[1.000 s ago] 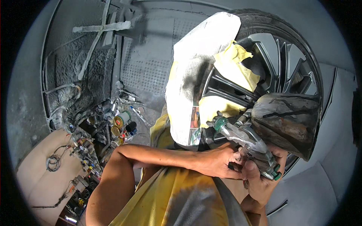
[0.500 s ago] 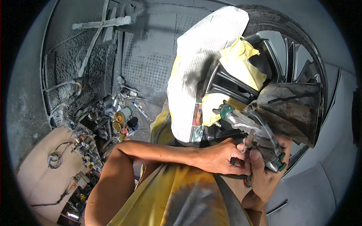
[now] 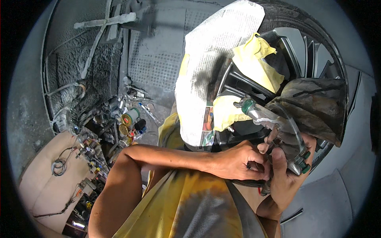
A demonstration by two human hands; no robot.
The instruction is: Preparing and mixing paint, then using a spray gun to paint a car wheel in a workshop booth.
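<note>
In front of my body, over the wheel's lower edge, my right hand (image 3: 287, 172) is wrapped around what looks like a spray gun (image 3: 274, 137). It has a clear, stained plastic cup with green fittings and a bent clear tube, and it tilts up to the left. My left hand (image 3: 246, 162) comes across from the left, its fingers closed in a pinch against the gun's near side. What exactly they grip is hidden. Behind stands a car wheel (image 3: 291, 47) with dark spokes, partly covered by newspaper (image 3: 202, 59) and yellow masking paper (image 3: 258, 63).
A dark, stained sheet (image 3: 313, 103) hangs over the wheel's right side. At the left, cans (image 3: 130, 116), tools and bottles crowd the floor. A beige panel (image 3: 39, 174) carries a coiled cable (image 3: 58, 167). A tape-crossed, paint-crusted panel (image 3: 83, 55) stands behind.
Both hands and the spray gun have moved slightly to the right. The left fingers have shifted against the gun's side. The view has tilted a little.
</note>
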